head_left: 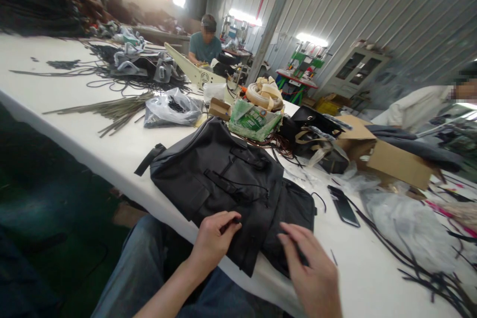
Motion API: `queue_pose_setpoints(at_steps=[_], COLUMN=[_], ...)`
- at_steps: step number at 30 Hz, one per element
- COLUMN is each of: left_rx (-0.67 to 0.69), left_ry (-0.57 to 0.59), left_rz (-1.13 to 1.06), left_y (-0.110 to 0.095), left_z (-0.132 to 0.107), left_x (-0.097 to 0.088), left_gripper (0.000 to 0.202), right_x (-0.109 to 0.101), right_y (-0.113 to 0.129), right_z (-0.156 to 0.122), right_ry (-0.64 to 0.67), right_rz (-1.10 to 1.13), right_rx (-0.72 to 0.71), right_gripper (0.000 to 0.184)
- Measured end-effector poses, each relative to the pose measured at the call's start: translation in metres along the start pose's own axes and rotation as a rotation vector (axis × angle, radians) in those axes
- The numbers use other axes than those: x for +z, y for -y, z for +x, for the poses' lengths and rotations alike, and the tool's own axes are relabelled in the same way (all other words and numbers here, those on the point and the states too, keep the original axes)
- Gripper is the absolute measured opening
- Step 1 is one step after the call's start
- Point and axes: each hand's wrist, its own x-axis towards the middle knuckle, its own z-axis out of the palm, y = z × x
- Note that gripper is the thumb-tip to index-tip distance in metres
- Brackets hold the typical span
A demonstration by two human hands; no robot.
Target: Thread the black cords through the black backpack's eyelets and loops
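A black backpack (223,174) lies flat on the white table (74,124), with black straps and cords across its front. My left hand (214,238) rests on its near edge, fingers curled in a pinch on a small black piece of the bag. My right hand (309,268) lies on the bag's right near corner, fingers close together and bent, pressing or gripping the black fabric.
A black phone (343,205) lies right of the bag. Behind stand a green packet (253,121), a clear bag (173,108), thin rods (112,109), a cardboard box (387,156) and plastic wrap (406,223). Two people sit further off. My jeans-clad knee (137,263) is below the edge.
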Motion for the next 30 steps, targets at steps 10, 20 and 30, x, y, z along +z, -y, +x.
queue_pose_setpoints(at_steps=[10, 20, 30], left_rx=[0.057, 0.284, 0.442], left_ry=[0.034, 0.085, 0.086], left_rz=[-0.064, 0.284, 0.406], left_y=[-0.013, -0.033, -0.106], left_z=[0.003, 0.010, 0.062], left_x=[-0.005, -0.015, -0.008], left_gripper=[0.023, 0.035, 0.025], right_x=[0.073, 0.039, -0.022], right_y=[0.055, 0.076, 0.095], right_z=[0.031, 0.048, 0.103], right_ry=[0.174, 0.144, -0.060], right_rz=[0.325, 0.354, 0.396], right_rx=[-0.173, -0.105, 0.057], right_gripper=[0.029, 0.017, 0.013])
